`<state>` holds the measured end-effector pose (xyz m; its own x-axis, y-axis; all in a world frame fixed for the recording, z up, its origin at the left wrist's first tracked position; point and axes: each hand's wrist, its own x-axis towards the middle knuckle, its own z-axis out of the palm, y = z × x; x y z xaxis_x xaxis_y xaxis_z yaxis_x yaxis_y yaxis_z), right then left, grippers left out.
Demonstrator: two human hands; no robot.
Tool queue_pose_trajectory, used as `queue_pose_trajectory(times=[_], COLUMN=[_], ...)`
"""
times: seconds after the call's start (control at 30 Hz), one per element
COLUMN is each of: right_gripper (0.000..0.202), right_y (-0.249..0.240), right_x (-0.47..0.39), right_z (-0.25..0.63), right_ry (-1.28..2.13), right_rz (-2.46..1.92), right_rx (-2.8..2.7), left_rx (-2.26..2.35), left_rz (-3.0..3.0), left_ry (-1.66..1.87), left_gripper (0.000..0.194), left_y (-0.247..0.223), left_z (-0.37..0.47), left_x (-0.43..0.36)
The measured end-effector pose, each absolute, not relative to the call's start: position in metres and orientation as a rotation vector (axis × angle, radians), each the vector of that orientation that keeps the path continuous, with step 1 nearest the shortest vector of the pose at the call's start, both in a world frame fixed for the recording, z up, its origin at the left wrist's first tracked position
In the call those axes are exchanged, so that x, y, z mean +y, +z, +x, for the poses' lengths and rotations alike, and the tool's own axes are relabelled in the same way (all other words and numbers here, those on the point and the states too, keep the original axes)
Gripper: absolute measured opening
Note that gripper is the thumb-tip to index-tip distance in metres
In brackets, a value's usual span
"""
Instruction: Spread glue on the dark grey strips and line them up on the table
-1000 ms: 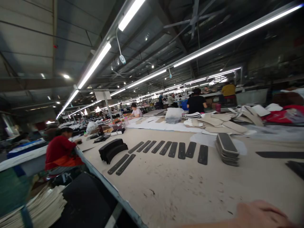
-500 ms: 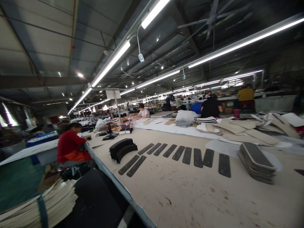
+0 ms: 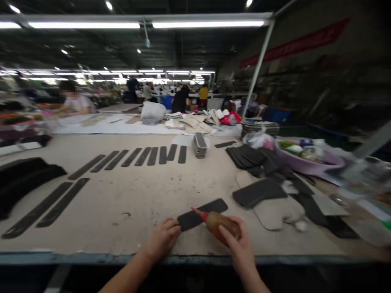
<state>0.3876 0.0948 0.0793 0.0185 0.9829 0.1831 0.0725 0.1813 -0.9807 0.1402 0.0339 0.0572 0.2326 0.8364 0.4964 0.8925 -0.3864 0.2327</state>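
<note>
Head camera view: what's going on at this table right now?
A person stands at a long worktable in a big workshop. The right hand grips a small brown bottle, its red nozzle tip down at a dark strip lying flat on the table. The left hand has its fingers on the strip's near end. More dark strips lie in a row further back, beside a stack of pieces. Other people work at tables behind.

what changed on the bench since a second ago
The view swung right and down. Both hands are now in view: the left hand presses a dark strip on the table, and the right hand grips a glue bottle, nozzle on it. The row of strips stayed put.
</note>
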Motion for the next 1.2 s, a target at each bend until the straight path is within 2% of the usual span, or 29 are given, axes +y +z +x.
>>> queue_pose_trajectory(times=[0.5,1.2], right_gripper=[0.028,0.026], right_y=[0.089,0.088], right_x=[0.083,0.135], right_z=[0.354,0.423], right_ry=[0.763,0.325], right_rz=[-0.971,-1.347], right_rx=[-1.715,-1.423], left_rx=[-1.643,-1.504], left_rz=[-2.403,-2.351], left_ry=[-0.84,-0.915], left_gripper=[0.027,0.02], left_y=[0.057,0.059], left_z=[0.128,0.124], left_x=[0.041,0.055])
